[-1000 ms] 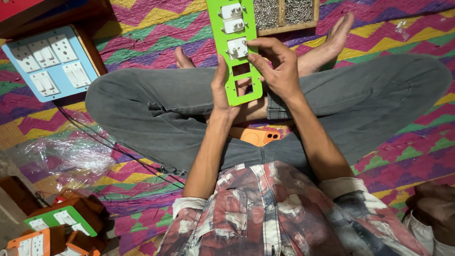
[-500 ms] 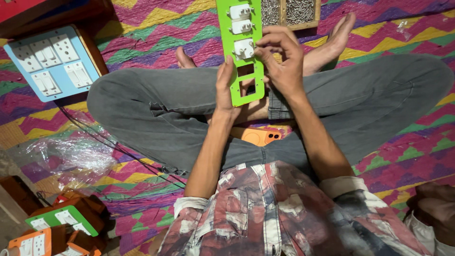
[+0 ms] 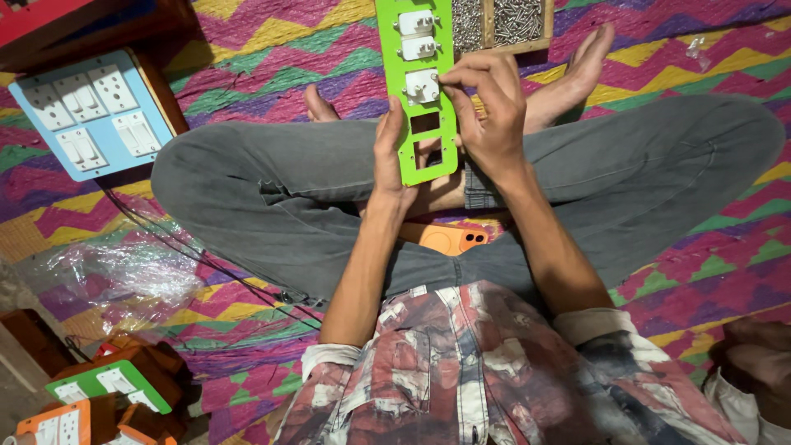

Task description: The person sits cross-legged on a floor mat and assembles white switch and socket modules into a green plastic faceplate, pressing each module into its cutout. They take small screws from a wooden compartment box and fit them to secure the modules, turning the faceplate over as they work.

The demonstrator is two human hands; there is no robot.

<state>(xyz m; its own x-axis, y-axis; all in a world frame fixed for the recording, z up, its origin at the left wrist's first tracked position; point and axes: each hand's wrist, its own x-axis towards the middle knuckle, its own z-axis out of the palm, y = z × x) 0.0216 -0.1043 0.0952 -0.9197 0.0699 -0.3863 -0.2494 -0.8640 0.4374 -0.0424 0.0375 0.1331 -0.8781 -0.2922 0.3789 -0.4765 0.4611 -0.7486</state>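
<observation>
The plate (image 3: 416, 82) is bright green with white switches (image 3: 414, 23). The board (image 3: 89, 114) is pale blue, also with white switches. The trousers (image 3: 272, 185) are grey, the shirt (image 3: 486, 371) a red, white and dark plaid. The mat (image 3: 272, 62) shows zigzags of purple, pink, yellow and green. The phone (image 3: 445, 240) is orange.

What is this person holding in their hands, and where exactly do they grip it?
A green switch plate. The left hand grips its lower left edge, and the right hand pinches a white socket fitted in the plate from the right side.
</observation>
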